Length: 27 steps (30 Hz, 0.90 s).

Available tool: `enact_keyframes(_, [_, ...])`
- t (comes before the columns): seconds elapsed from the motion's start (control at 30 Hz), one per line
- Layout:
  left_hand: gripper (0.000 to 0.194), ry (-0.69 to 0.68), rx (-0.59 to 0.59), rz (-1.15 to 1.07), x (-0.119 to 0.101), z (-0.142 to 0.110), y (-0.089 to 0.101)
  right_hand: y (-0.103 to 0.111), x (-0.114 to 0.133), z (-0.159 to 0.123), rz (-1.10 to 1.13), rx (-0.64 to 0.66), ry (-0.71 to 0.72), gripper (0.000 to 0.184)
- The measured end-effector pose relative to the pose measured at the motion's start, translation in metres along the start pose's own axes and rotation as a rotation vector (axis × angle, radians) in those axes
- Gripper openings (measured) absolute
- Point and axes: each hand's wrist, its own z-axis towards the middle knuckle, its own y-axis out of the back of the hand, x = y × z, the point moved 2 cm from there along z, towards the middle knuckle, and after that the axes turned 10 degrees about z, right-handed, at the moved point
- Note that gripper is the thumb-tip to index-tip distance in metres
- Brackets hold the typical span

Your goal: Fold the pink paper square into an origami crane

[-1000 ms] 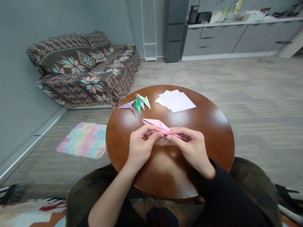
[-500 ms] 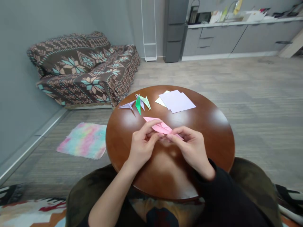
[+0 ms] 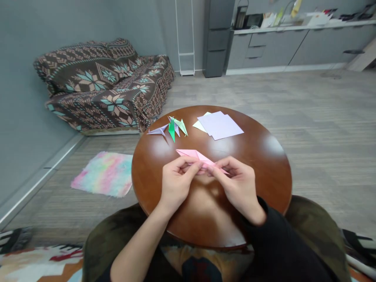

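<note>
Both my hands pinch a folded pink paper piece (image 3: pixel 195 155) just above the middle of the round brown table (image 3: pixel 264 156). My left hand (image 3: pixel 176 182) grips its near left part with curled fingers. My right hand (image 3: pixel 237 182) pinches its right end, where a thin pink point sticks out. The far tip of the pink paper juts to the left beyond my fingers. Behind it on the table lie folded paper figures, a lilac one (image 3: pixel 158 130) and green ones (image 3: pixel 176 127), and a small stack of flat paper sheets (image 3: pixel 219 124).
A sofa under a patterned brown and teal throw (image 3: pixel 102 84) stands at the far left. A pastel fluffy mat (image 3: pixel 102 173) lies on the floor left of the table. Grey cabinets (image 3: pixel 279 47) line the back wall, with a white rack (image 3: pixel 185 39) beside them.
The pink paper has been turned and shifted slightly between my fingers. Both hands stay at the same spot over the table.
</note>
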Motion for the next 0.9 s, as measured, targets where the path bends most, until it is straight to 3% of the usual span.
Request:
enact_keyframes(0.37, [0.011, -0.031, 0.008, 0.057, 0.0020, -0.0040, -0.0019, 0.0004, 0.0003, 0.0004, 0.004, -0.019, -0.015, 0.021])
enact_keyframes(0.63, [0.020, -0.015, -0.009, -0.064, 0.0017, -0.0045, -0.0057, 0.0001, 0.0008, 0.0009, 0.006, -0.036, -0.002, 0.023])
enact_keyframes(0.9, [0.016, -0.029, -0.003, -0.071, 0.0056, -0.0016, -0.0068, -0.0004, -0.0012, 0.0006, 0.006, -0.048, -0.020, 0.021])
